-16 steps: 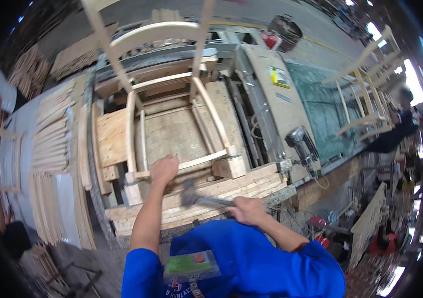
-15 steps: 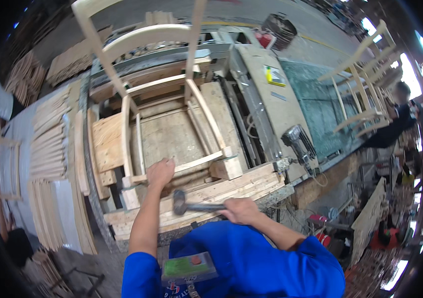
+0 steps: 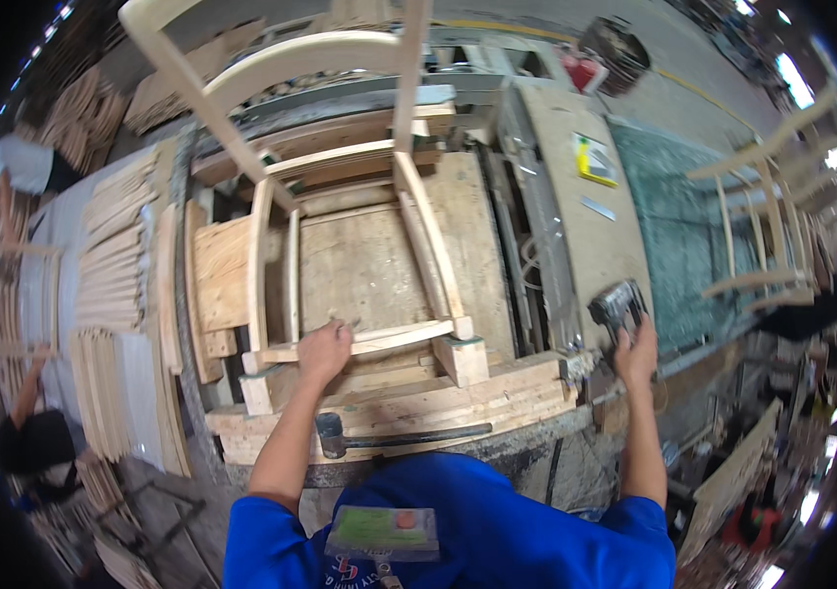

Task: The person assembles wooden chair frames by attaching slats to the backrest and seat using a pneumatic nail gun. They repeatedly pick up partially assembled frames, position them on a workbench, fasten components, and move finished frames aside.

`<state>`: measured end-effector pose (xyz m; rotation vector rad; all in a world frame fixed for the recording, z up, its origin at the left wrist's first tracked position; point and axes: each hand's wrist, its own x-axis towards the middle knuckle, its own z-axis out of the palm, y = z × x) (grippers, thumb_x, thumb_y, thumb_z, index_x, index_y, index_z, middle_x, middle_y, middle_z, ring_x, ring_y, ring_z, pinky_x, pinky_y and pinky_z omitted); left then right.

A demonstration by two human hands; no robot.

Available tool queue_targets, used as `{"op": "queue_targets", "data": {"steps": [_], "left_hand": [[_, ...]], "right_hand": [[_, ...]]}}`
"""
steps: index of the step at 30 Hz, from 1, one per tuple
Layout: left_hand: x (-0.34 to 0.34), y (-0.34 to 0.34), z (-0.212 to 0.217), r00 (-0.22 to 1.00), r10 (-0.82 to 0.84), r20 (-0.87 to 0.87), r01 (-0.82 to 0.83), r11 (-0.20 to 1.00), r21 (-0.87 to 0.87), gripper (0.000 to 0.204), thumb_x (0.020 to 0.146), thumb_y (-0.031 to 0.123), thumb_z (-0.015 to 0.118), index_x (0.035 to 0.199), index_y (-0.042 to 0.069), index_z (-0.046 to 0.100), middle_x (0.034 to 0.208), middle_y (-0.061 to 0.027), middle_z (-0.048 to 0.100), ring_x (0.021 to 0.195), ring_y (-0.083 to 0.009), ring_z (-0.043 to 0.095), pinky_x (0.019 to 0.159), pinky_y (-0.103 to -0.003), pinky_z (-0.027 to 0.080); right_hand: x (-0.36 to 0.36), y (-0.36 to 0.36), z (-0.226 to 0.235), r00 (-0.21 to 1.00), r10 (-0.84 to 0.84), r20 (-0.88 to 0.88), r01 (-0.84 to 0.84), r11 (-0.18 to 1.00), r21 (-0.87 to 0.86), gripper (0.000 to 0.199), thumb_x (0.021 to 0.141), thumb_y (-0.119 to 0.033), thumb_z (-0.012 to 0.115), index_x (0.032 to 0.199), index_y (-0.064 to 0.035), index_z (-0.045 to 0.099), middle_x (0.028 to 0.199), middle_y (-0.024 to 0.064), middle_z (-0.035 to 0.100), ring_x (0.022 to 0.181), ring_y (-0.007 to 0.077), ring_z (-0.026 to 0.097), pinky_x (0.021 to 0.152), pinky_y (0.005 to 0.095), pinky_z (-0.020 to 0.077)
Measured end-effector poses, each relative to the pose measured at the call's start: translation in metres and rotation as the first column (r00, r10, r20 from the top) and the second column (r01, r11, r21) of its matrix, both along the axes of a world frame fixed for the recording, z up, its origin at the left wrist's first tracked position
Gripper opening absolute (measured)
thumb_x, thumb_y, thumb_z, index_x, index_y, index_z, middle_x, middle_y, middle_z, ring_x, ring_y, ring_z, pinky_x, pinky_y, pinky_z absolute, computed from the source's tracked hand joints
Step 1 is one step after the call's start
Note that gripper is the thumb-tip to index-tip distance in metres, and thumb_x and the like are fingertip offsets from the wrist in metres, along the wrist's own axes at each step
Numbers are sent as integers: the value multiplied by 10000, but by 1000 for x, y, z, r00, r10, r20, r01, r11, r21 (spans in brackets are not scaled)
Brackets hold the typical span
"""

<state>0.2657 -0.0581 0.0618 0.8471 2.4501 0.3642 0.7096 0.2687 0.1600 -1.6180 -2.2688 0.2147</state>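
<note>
A pale wooden chair frame [image 3: 340, 206] lies on the workbench [image 3: 408, 412], legs toward me. My left hand [image 3: 323, 348] grips its near front rail. A dark mallet [image 3: 394, 435] lies on the bench's front planks, just below that hand, with nobody holding it. My right hand [image 3: 636, 348] is out at the right edge of the bench, closed on the grip of a grey power nail gun [image 3: 618, 306].
Stacks of pale chair parts [image 3: 119, 285] lie left of the bench. A green machine table [image 3: 674, 236] stands to the right, with another chair frame [image 3: 767, 231] on it. Other people [image 3: 26, 442] work at the far left. Scrap wood [image 3: 732, 481] clutters the floor lower right.
My right hand has let go of the mallet, which now lies on the bench front, and has swung right onto the nail gun. My left hand stays on the chair rail.
</note>
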Motion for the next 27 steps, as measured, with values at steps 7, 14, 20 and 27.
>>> {"op": "queue_targets", "data": {"steps": [7, 14, 20, 27], "left_hand": [[30, 26, -2, 983, 66, 171, -125, 926, 355, 312, 975, 275, 610, 1195, 82, 720, 1023, -199, 754, 920, -396, 722, 863, -479, 566], [74, 58, 53, 932, -40, 361, -201, 772, 603, 289, 995, 245, 616, 1200, 68, 720, 977, -166, 768, 842, -297, 747, 783, -415, 586], [128, 98, 66, 620, -247, 744, -350, 762, 544, 498, 1034, 322, 623, 1411, 1, 568, 1071, -159, 743, 926, -231, 719, 837, -373, 567], [149, 132, 123, 83, -232, 969, -760, 614, 212, 575, 1012, 377, 681, 1375, -28, 496, 1118, -184, 700, 953, -235, 669, 849, -380, 536]], "right_hand": [[19, 45, -57, 941, 155, 301, -63, 953, -295, 796, 946, -164, 671, 1607, -32, 248, 1450, 284, 501, 1318, 454, 514, 1085, 524, 418], [-7, 82, 27, 860, 282, 426, -197, 952, -233, 445, 1016, -233, 612, 1367, 25, 524, 1007, 231, 714, 943, 440, 700, 824, 500, 544], [-158, 39, 141, 970, 243, 2, -184, 737, -650, 280, 1069, -307, 585, 960, -59, 516, 710, 9, 539, 587, 96, 558, 501, 288, 446], [-325, -47, 178, 939, 329, 101, -38, 390, -920, 296, 1064, -322, 590, 1090, -30, 555, 804, 53, 614, 647, 133, 617, 563, 302, 523]]}}
